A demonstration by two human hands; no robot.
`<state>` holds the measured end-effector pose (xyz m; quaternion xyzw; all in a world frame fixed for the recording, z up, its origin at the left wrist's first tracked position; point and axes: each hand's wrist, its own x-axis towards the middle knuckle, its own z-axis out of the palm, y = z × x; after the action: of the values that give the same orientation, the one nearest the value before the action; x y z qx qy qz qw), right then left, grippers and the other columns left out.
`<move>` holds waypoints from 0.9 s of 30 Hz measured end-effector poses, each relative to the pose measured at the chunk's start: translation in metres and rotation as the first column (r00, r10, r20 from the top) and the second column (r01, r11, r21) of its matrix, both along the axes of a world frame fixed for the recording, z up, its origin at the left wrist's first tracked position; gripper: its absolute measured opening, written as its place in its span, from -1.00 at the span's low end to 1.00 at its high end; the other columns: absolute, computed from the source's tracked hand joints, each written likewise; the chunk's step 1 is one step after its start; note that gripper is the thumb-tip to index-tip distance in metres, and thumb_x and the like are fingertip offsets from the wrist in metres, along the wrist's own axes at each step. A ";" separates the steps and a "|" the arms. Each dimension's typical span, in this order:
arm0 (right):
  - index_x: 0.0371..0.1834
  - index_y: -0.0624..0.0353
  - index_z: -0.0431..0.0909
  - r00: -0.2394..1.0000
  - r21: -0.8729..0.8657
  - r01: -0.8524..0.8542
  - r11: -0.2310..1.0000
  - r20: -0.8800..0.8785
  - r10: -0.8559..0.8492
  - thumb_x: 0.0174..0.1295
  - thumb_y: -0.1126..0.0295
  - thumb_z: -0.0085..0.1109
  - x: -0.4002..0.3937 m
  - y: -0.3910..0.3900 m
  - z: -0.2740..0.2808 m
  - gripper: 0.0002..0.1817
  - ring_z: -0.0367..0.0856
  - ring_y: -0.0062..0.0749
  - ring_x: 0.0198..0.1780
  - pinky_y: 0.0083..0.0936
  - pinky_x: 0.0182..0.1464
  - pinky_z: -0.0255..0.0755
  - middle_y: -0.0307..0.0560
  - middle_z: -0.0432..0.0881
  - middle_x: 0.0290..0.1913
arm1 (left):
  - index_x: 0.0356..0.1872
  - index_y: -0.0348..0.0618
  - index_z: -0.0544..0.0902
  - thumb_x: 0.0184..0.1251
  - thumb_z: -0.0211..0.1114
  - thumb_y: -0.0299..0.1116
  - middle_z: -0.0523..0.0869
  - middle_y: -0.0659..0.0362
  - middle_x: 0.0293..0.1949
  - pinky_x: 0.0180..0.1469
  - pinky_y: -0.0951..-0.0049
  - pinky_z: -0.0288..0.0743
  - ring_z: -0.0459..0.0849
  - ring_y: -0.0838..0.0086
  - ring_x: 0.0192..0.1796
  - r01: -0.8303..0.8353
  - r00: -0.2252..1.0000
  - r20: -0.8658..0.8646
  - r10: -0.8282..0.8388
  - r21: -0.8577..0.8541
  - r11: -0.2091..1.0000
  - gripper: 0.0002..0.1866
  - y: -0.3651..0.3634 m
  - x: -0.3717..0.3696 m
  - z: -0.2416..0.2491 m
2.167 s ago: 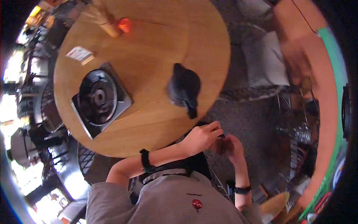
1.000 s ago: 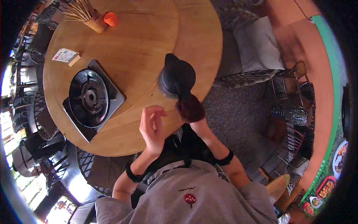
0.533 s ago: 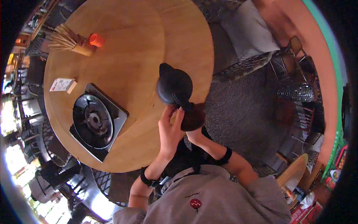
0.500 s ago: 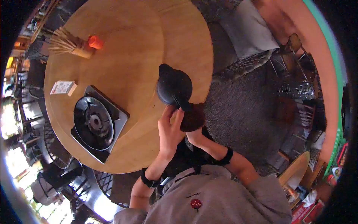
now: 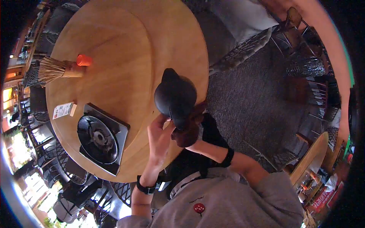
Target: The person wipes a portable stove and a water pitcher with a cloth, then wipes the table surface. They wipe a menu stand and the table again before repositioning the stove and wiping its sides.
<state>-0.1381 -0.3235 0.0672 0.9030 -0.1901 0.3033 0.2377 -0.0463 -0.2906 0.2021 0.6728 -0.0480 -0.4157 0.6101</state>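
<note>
And just ahead sits the black jug (image 5: 175, 93), handle (image 5: 180, 121) pointing back toward the person, left hand (image 5: 159, 135) bent close beside it, right hand (image 5: 194, 146) behind the cloth (image 5: 186, 138), neither grip's closure readable.

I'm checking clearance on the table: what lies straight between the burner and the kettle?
Only bare wooden tabletop shows between the burner and the kettle in the head view; the left hand sits to the near side of that stretch.
</note>
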 end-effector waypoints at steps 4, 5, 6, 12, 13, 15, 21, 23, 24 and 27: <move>-0.09 0.19 0.41 0.971 -0.600 0.225 0.767 0.073 -0.227 0.16 0.04 -0.08 0.005 -0.006 -0.016 -0.55 0.49 -0.24 -0.27 -0.40 -0.31 0.42 -0.02 0.50 -0.28 | -0.21 -0.39 0.55 0.05 0.14 -0.59 0.62 0.16 -0.25 -0.07 0.58 0.32 0.52 0.58 -0.17 0.020 0.999 0.037 -0.020 -0.009 1.000 -0.77 0.002 0.001 -0.005; -0.09 0.21 0.41 0.993 -0.274 0.059 0.960 0.118 -0.028 0.16 0.03 -0.09 0.005 -0.007 -0.014 -0.54 0.49 -0.20 -0.30 -0.38 -0.32 0.42 0.00 0.50 -0.28 | -0.20 -0.39 0.54 0.06 0.14 -0.59 0.61 0.17 -0.24 -0.06 0.58 0.32 0.51 0.59 -0.16 0.038 0.996 0.076 -0.037 -0.012 0.999 -0.77 0.002 0.002 -0.005; -0.08 0.22 0.40 0.962 0.071 -0.160 0.984 0.233 0.140 0.15 0.03 -0.09 0.006 -0.008 -0.012 -0.53 0.48 -0.16 -0.32 -0.36 -0.34 0.42 0.03 0.49 -0.28 | -0.20 -0.39 0.54 0.08 0.14 -0.58 0.61 0.17 -0.25 -0.05 0.58 0.31 0.50 0.59 -0.15 0.020 0.998 0.060 -0.019 -0.017 1.000 -0.77 0.000 0.001 0.000; -0.04 0.27 0.38 0.748 0.647 -0.649 0.400 0.446 0.492 0.16 0.10 -0.11 0.006 -0.027 -0.021 -0.54 0.47 -0.09 -0.23 -0.36 -0.24 0.42 0.13 0.47 -0.20 | -0.18 -0.38 0.52 0.16 0.09 -0.55 0.59 0.19 -0.25 -0.03 0.57 0.30 0.49 0.59 -0.13 0.033 0.994 0.101 -0.034 0.007 0.999 -0.79 -0.003 0.000 0.001; -0.03 0.27 0.38 0.765 0.581 -0.641 0.502 0.427 0.483 0.18 0.13 -0.13 0.006 -0.024 -0.033 -0.56 0.47 -0.12 -0.19 -0.38 -0.20 0.42 0.13 0.47 -0.19 | -0.17 -0.37 0.51 0.17 0.08 -0.55 0.59 0.19 -0.24 -0.03 0.57 0.30 0.49 0.59 -0.14 0.042 0.993 0.110 -0.041 -0.006 0.999 -0.79 -0.003 -0.001 0.001; -0.02 0.25 0.37 0.817 0.483 -0.567 0.667 0.226 0.531 0.20 0.20 -0.14 0.010 -0.018 -0.071 -0.60 0.47 -0.18 -0.11 -0.41 -0.12 0.40 0.09 0.48 -0.16 | -0.15 -0.37 0.50 0.19 0.06 -0.55 0.58 0.19 -0.23 -0.03 0.58 0.30 0.48 0.60 -0.14 0.045 0.990 0.132 -0.041 -0.031 0.998 -0.79 -0.003 -0.003 0.002; -0.06 0.11 0.44 0.893 0.933 -0.331 0.143 0.261 0.366 0.13 0.37 -0.01 -0.039 -0.043 -0.046 -0.72 0.44 -0.24 -0.02 -0.44 0.02 0.33 -0.06 0.49 -0.09 | -0.09 -0.33 0.43 0.31 -0.06 -0.44 0.55 0.22 -0.30 -0.12 0.60 0.32 0.48 0.61 -0.24 0.004 0.983 0.185 0.017 -0.114 0.994 -0.77 -0.002 -0.020 -0.023; -0.13 0.06 0.49 0.952 1.000 -0.003 0.030 -0.007 0.306 0.07 0.38 0.06 -0.060 -0.052 -0.043 -0.74 0.44 -0.17 -0.01 -0.41 0.01 0.34 -0.04 0.50 -0.09 | -0.13 -0.31 0.43 0.35 -0.10 -0.37 0.52 0.24 -0.37 -0.20 0.61 0.35 0.47 0.61 -0.31 0.067 0.993 0.109 -0.053 -0.137 0.988 -0.77 0.004 -0.027 -0.023; -0.16 0.06 0.50 0.955 0.993 0.108 -0.049 -0.090 0.283 0.05 0.38 0.08 -0.059 -0.068 -0.006 -0.75 0.44 -0.16 -0.01 -0.39 0.01 0.34 -0.04 0.50 -0.09 | -0.16 -0.30 0.43 0.36 -0.11 -0.34 0.50 0.24 -0.40 -0.25 0.62 0.35 0.46 0.62 -0.35 0.081 0.993 0.092 -0.068 -0.153 0.985 -0.76 0.008 -0.029 -0.028; -0.20 0.04 0.53 0.985 0.969 0.022 0.246 -0.063 0.161 -0.02 0.36 0.12 -0.066 -0.086 0.027 -0.74 0.48 -0.14 -0.10 -0.32 -0.06 0.37 -0.06 0.53 -0.15 | -0.25 -0.27 0.43 0.39 -0.13 -0.26 0.46 0.26 -0.47 -0.38 0.65 0.34 0.42 0.65 -0.44 0.076 0.995 0.084 -0.062 -0.169 0.983 -0.73 0.011 -0.028 -0.046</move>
<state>-0.2042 -0.4091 0.0946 0.8863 -0.2774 0.0650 -0.3652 -0.0746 -0.2796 0.1561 0.6315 -0.1307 -0.4042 0.6487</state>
